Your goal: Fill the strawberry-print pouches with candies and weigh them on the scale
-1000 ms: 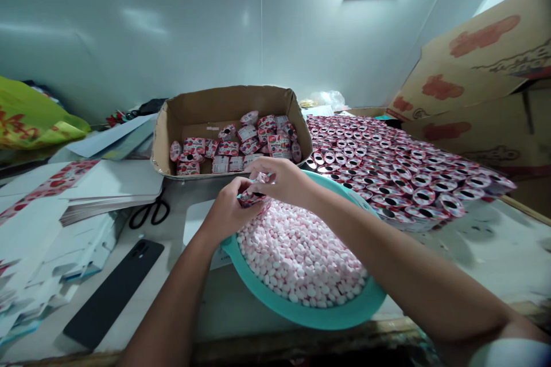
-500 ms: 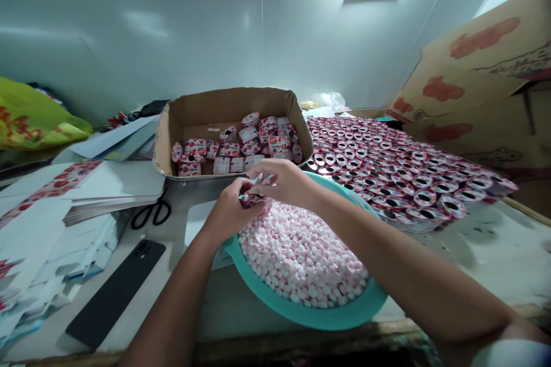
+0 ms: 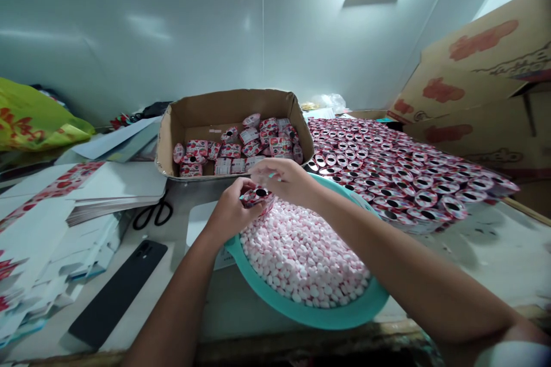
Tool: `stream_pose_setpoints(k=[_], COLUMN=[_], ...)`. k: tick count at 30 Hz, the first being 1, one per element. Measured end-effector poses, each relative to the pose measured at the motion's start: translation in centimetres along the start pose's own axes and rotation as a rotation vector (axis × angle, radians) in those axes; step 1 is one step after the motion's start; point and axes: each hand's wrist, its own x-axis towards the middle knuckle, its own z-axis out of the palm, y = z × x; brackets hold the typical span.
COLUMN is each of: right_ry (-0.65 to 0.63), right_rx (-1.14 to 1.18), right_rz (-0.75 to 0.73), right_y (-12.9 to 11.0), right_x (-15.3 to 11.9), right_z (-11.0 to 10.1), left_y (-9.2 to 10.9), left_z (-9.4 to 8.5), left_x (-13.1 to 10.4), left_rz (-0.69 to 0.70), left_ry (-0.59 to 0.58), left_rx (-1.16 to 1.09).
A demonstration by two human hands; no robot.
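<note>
A small red-and-pink printed box point(image 3: 253, 199) with a dark oval opening on top is in my left hand point(image 3: 230, 212), its fingers wrapped round the sides. The box is at the far left rim of a turquoise basin point(image 3: 301, 316). Just above and behind the opening, my right hand point(image 3: 282, 176) has its fingers curled together, slightly blurred. What they hold, if anything, I cannot make out. Small pale pink and white candies point(image 3: 305, 252) fill the basin, below my right wrist.
Behind the basin stands a cardboard box point(image 3: 232, 104) with several closed printed boxes point(image 3: 230, 151). Many upright open-topped boxes point(image 3: 387, 166) crowd the right side. Scissors point(image 3: 152, 215), a dark phone point(image 3: 118, 292) and white card sheets point(image 3: 116, 180) lie left. Large cartons point(image 3: 469, 86) lean at right.
My right fingers, pinching candies over the box earlier, have shifted slightly up and back from it. The box's dark opening now shows between my hands. My left hand keeps its hold.
</note>
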Motion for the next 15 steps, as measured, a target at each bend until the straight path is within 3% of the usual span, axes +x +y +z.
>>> stream_pose_setpoints(k=[7,15], right_ry=[0.07,-0.149], right_rx=[-0.153,-0.456], right_rz=[0.033,0.167], right_y=[0.7,2.1], right_x=[0.2,0.3], right_z=[-1.5,-2.5], left_y=[-1.1,-0.9], left_z=[0.5,0.6], left_x=[-0.1,-0.1], left_rz=[-0.044,-0.037], left_ry=[0.051,0.076], left_rx=[-0.11,-0.115])
